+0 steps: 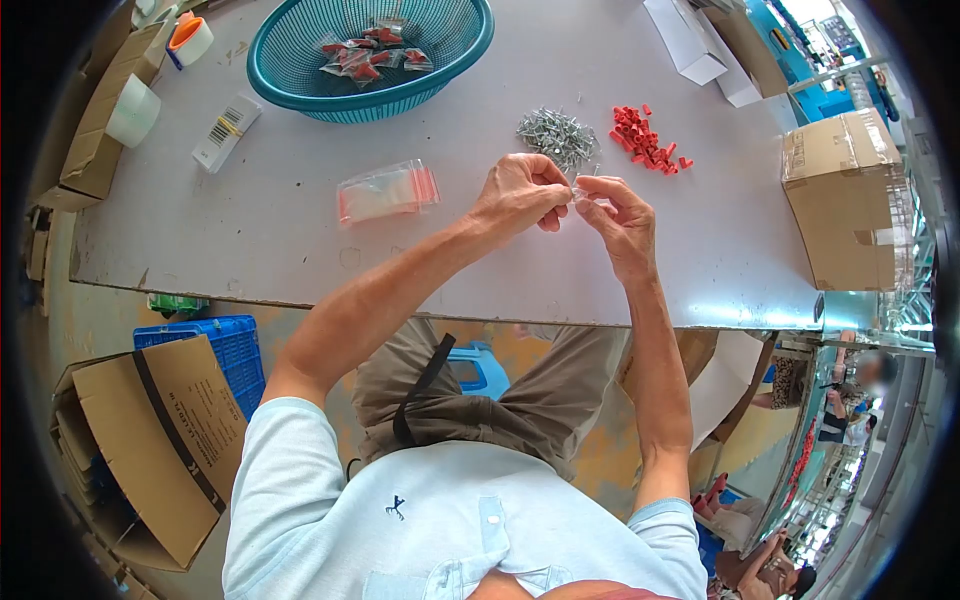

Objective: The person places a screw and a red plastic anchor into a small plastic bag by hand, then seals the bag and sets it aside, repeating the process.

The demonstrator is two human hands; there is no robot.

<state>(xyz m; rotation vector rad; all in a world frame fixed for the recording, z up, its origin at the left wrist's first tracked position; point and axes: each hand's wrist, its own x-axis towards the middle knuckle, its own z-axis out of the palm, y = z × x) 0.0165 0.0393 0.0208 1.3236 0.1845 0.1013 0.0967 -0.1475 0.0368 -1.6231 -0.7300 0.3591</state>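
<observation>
My left hand (520, 196) and my right hand (624, 222) meet over the table just in front of a pile of silver screws (556, 138). Both are closed, thumbs and fingers pinched together. Between the fingertips a small pale, shiny bit shows, too small to name. Right of the screws lies a loose heap of short red plastic tubes (648, 140). Flat on the table to the left of my left hand is a stack of clear zip bags (386, 193) with red edges.
A teal basket (440, 88) at the back holds several filled bags with red pieces. Cardboard boxes stand at the right edge (838, 200) and left edge. Tape rolls (190, 42), a labelled packet (226, 132) and a white carton (686, 42) lie on the table (480, 270). Other people sit at far right.
</observation>
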